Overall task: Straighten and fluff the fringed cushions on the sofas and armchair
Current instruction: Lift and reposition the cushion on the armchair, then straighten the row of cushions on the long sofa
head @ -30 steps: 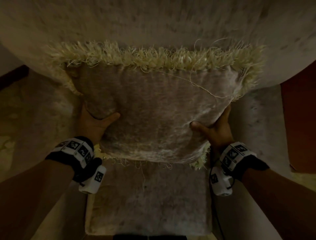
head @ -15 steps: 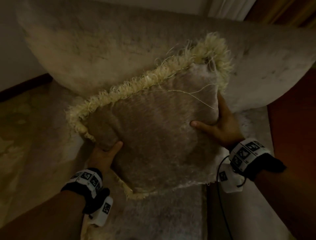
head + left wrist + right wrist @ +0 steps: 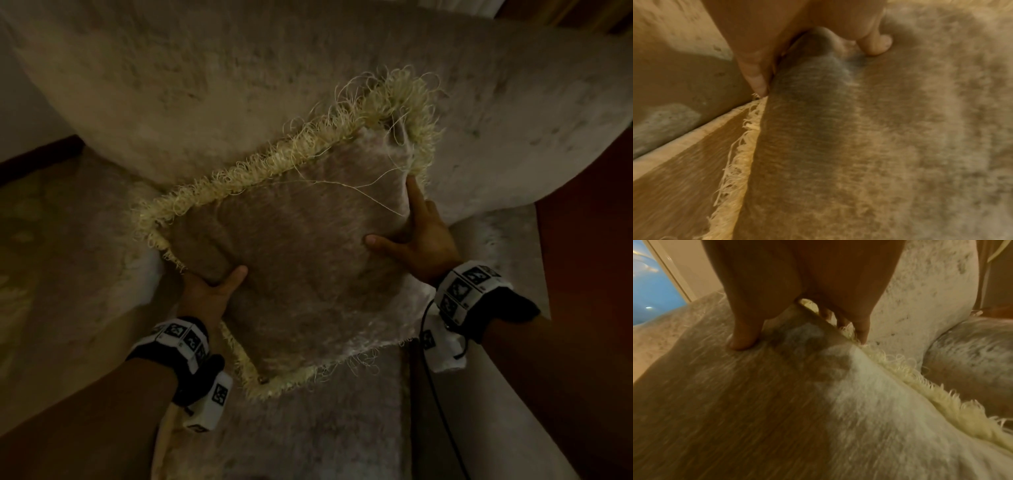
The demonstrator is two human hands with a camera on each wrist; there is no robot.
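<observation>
Cushion: the fringed cushion (image 3: pixel 308 246) is tilted cornerwise, lifted clear of the seat (image 3: pixel 308 428) against the chair back (image 3: pixel 205 85), likely for a plumping shake.
Left hand (image 3: pixel 209 294): thumb on the front, fingers curled behind the lower-left edge, bearing weight.
Right hand (image 3: pixel 414 236): thumb pressed into the front, forefinger stretched along the fringe (image 3: pixel 416 137), steadying the tilt.

Dim warm light, pale wall (image 3: pixel 24 102) with dark skirting (image 3: pixel 37 156), reddish-brown floor (image 3: pixel 589 260), blue-lit pane (image 3: pixel 651 288) beside a white frame (image 3: pixel 670 270).

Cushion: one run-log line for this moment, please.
fringed cushion: tilted, in front of backrest | left hand: grips edge | right hand: grips edge
</observation>
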